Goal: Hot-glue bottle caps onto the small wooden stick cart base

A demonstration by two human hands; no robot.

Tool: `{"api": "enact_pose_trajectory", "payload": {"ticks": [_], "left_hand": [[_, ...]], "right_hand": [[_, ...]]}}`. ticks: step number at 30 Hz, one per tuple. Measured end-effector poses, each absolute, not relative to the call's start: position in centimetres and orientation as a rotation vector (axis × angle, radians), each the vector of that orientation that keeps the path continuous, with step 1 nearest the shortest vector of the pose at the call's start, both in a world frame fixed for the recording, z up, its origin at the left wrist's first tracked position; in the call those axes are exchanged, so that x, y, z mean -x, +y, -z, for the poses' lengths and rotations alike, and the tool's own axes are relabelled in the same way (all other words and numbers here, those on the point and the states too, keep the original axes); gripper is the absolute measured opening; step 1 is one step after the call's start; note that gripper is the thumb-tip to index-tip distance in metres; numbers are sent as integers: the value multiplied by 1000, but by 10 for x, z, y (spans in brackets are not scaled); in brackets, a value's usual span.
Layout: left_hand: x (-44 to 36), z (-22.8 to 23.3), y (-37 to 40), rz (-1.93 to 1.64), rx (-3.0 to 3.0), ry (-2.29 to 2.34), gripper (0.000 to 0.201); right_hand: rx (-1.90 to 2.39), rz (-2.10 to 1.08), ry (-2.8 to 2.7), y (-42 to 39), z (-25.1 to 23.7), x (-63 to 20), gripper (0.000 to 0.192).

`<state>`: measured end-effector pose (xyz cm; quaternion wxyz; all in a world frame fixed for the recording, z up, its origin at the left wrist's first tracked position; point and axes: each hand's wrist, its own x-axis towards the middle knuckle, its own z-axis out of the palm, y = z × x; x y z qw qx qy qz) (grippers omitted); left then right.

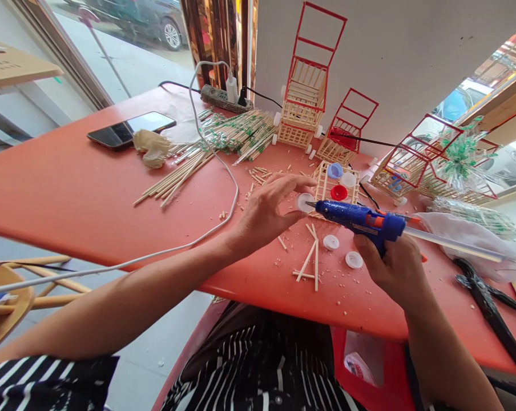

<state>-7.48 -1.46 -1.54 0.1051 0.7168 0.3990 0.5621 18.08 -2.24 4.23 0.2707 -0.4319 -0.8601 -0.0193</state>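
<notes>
Item: blue plastic hot-glue gun (361, 220), gripped fully in right hand (392, 268), nozzle touching small white plastic bottle cap (305, 202). Cap pinched between left hand (269, 214) fingertips above orange table (69, 194), beside wooden stick frame (326, 182). Risk: glue likely burns fingertips; cap may slip.

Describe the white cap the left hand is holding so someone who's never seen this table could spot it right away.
On the orange table, find the blue glue gun in the right hand. Its nozzle points at a white cap pinched in the left hand. Two other white caps lie loose on the table; this is the only one held up.
</notes>
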Motion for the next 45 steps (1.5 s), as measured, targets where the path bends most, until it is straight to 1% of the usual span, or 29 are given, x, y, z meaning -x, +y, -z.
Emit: {"api": "enact_pose_trajectory", "payload": {"ticks": [4, 10, 14, 16, 21, 25, 28, 33, 37, 42, 45], "left_hand": [[75, 17, -14, -1658, -2121, 1142, 39], [75, 17, -14, -1678, -2138, 1108, 42], [75, 18, -13, -1680, -2146, 1144, 41], [75, 19, -12, -1670, -2154, 1148, 40], [75, 20, -11, -1679, -2130, 1162, 42], [75, 21, -9, -1720, -2081, 1171, 43], [75, 23, -6, -1750, -2067, 1180, 41], [74, 25, -3, -1757, -2062, 1160, 40], [74, 26, -1, -1778, -2068, 1136, 36], [72, 28, -2, -1748, -2028, 1123, 36], [71, 28, -4, -1734, -2036, 1116, 37]], "right_hand": [[1147, -10, -2326, -25, -44, -178, 55], [1166, 27, -2301, -24, -40, -180, 54], [1219, 1, -2293, -23, -40, -180, 58], [1222, -84, -2314, -22, -41, -181, 59], [1228, -408, -2292, -18, -40, -187, 58], [1221, -634, -2208, -13, -40, -191, 65], [1181, -726, -2163, -9, -41, -189, 70], [1189, -684, -2164, -9, -42, -184, 74], [1160, -602, -2179, -12, -40, -181, 69], [1233, -544, -2068, -19, -21, -180, 68], [1239, -576, -1997, -24, -8, -180, 66]]}}
